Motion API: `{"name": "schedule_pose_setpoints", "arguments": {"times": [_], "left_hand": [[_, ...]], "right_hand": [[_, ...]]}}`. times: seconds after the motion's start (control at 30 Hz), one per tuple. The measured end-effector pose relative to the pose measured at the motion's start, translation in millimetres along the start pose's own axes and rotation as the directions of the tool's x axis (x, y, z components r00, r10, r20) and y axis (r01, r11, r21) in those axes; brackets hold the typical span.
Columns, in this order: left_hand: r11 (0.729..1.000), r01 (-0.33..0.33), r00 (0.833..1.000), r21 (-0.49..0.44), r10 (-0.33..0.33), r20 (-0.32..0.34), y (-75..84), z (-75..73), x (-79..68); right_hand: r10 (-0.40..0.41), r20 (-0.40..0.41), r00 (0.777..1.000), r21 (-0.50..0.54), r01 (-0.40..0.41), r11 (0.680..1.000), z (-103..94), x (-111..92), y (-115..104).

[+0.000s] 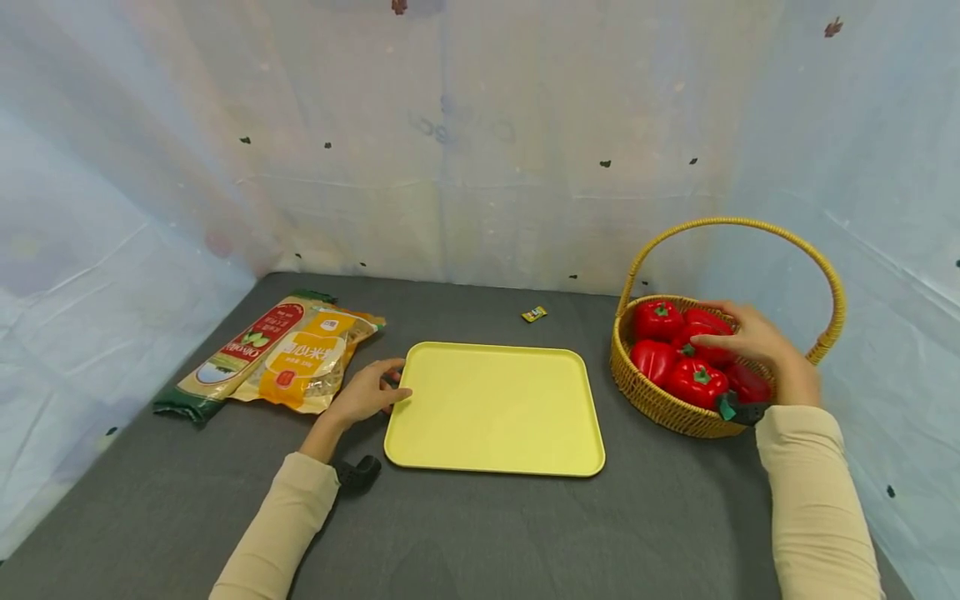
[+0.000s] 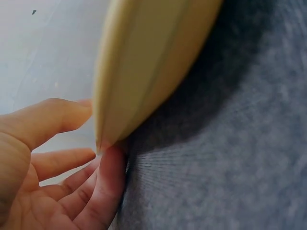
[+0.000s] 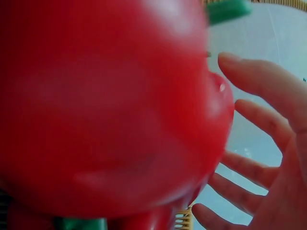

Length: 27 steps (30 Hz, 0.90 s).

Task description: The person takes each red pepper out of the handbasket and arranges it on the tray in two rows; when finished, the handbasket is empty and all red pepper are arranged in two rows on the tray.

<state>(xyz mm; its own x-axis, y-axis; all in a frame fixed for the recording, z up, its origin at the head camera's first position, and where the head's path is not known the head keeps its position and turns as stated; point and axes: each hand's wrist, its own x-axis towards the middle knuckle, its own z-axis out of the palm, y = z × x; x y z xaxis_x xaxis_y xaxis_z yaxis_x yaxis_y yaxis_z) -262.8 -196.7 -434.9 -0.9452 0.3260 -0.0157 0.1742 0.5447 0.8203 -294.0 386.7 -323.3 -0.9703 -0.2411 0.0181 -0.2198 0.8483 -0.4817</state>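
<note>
A yellow rectangular tray (image 1: 495, 408) lies on the dark table. My left hand (image 1: 367, 392) holds its left edge, the thumb over the rim and the other fingers low against the edge, as the left wrist view also shows at the tray's side (image 2: 144, 57). Over at the right, my right hand (image 1: 757, 337) reaches into a wicker basket (image 1: 660, 410) of several red bell peppers (image 1: 697, 382). Its fingers (image 3: 259, 120) are spread around the far side of a pepper (image 3: 221, 100), close to its surface. A big red pepper (image 3: 96, 105) fills much of the right wrist view.
Left of the tray lie a red-and-green pasta packet (image 1: 247, 346) and an orange-and-clear food bag (image 1: 307, 354). A small yellow wrapped packet (image 1: 534, 314) lies behind the tray. The basket's tall arched handle (image 1: 738, 222) rises above the peppers. Pale sheeting (image 1: 487, 167) hangs along the table's back.
</note>
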Motion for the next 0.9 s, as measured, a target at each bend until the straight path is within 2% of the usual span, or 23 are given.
{"name": "schedule_pose_setpoints", "arguments": {"times": [0.17, 0.33, 0.53, 0.63, 0.67, 0.77, 0.87, 0.9], "left_hand": [[0.999, -0.026, 1.000, 0.020, 0.026, 0.006, -2.1, 0.2, 0.4], [0.999, -0.033, 0.999, 0.001, 0.033, 0.001, -3.0, 1.0, 0.5], [0.998, -0.051, 0.999, -0.023, 0.050, -0.013, -5.4, 2.5, 0.6], [0.998, -0.059, 0.998, -0.025, 0.059, -0.009, 7.9, 1.8, -6.1], [0.998, -0.059, 0.998, -0.029, 0.059, -0.008, 7.6, 1.8, -6.2], [0.998, -0.062, 0.998, -0.034, 0.062, 0.000, 5.9, 1.5, -5.1], [0.998, -0.059, 0.998, -0.039, 0.059, -0.003, -9.2, 2.4, 2.5], [0.998, -0.060, 0.998, -0.037, 0.060, -0.002, -9.1, 2.1, 2.8]], "right_hand": [[0.017, 0.041, 0.999, 0.065, -0.020, 0.998, 4.1, -3.1, 7.1], [0.048, 0.087, 0.995, 0.105, -0.058, 0.993, 6.2, -5.9, 11.7], [0.060, 0.128, 0.990, 0.099, -0.073, 0.992, 5.2, -6.8, 10.5], [0.060, 0.132, 0.989, 0.093, -0.073, 0.993, 5.3, -7.1, 9.9], [0.062, 0.132, 0.989, 0.095, -0.075, 0.993, 5.5, -6.9, 10.7], [0.073, 0.134, 0.988, 0.104, -0.088, 0.991, 6.0, -6.2, 13.5], [0.081, 0.123, 0.989, 0.115, -0.096, 0.989, 6.4, -6.1, 16.2], [0.081, 0.115, 0.990, 0.121, -0.095, 0.988, 6.2, -6.5, 16.3]]}}
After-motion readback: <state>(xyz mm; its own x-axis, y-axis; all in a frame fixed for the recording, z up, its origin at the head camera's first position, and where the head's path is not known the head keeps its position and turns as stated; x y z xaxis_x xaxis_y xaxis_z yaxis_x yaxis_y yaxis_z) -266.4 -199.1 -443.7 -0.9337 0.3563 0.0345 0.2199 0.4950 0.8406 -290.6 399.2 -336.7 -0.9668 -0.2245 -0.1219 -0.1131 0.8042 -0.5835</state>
